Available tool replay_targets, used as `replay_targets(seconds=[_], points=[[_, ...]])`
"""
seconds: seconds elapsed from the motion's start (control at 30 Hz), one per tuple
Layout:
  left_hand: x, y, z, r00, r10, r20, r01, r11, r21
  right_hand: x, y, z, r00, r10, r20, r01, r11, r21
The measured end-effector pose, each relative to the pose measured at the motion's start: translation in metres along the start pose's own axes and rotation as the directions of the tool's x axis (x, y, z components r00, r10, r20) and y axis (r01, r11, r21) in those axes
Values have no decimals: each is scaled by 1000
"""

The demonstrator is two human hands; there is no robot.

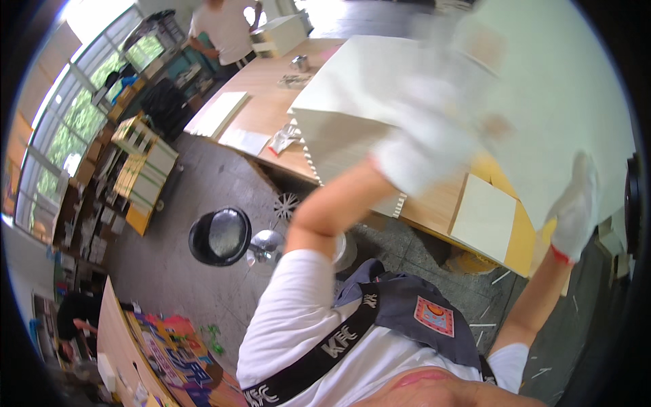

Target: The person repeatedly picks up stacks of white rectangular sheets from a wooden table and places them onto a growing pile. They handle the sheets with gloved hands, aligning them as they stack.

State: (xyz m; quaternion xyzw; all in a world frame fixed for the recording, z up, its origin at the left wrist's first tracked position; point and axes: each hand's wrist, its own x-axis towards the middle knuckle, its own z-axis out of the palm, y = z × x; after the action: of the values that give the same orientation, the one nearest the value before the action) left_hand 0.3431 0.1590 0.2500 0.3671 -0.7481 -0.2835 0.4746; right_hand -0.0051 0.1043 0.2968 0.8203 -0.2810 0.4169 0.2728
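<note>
My left hand [434, 146], in a white glove, is raised over the table and smeared by motion. Its fingers cannot be made out, nor whether anything is in them. Behind it is a large white panel-like piece [346, 81], whose front edge carries a toothed strip. My right hand [576, 207], also white-gloved with a red cuff, is at the far right beside a tall pale surface [569, 95]; its fingers look stretched out and nothing shows in them. Between the hands, a smaller white board [484, 216] lies on the wooden table near a yellow piece [521, 237].
Farther along the wooden table [271, 78] are a metal cup [300, 63], a white board [224, 114] and a crumpled packet [285, 138]. A black stool [220, 236] stands on the grey floor. A person [224, 34] stands beyond the table; loaded shelves [91, 217] line the left.
</note>
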Motion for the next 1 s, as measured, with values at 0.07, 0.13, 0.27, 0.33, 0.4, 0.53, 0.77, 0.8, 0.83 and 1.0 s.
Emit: replay_targets(seconds=[0.07, 0.13, 0.27, 0.33, 0.4, 0.53, 0.77, 0.8, 0.83, 1.0], points=[[-21, 61, -68, 909, -11, -417, 47, 996, 75, 32, -19, 12, 999, 34, 24, -33, 998, -52], [-53, 106, -126, 789, -14, -614, 121, 984, 133, 77, -55, 52, 999, 13, -46, -2, 972, 233], [-77, 104, -199, 819, -104, -565, 96, 994, -44, 155, -116, 107, 947, 223, 233, -278, 198, 940], [-81, 92, -220, 779, -151, -609, 190, 982, -1, 187, -155, 123, 749, 334, 572, -421, -427, 800], [-82, 81, -237, 699, -257, -667, 359, 933, 17, 194, -150, 155, 746, 162, 645, -610, -222, 761], [-107, 20, -264, 730, -418, -541, 683, 409, 606, 194, -157, 164, 516, 102, 850, -468, 865, 180], [-131, 72, -246, 760, -541, -361, 613, 413, 673, 169, -171, 113, 622, 79, 779, -398, 889, 227], [-133, 79, -241, 751, -577, -322, 604, 402, 689, 156, -180, 103, 659, 56, 751, -356, 902, 246], [-142, 70, -249, 796, -539, -277, 559, 479, 676, 146, -188, 90, 700, 27, 713, -306, 914, 266], [-148, 72, -247, 786, -541, -298, 600, 553, 578, 132, -204, 68, 768, 12, 640, -268, 914, 305]])
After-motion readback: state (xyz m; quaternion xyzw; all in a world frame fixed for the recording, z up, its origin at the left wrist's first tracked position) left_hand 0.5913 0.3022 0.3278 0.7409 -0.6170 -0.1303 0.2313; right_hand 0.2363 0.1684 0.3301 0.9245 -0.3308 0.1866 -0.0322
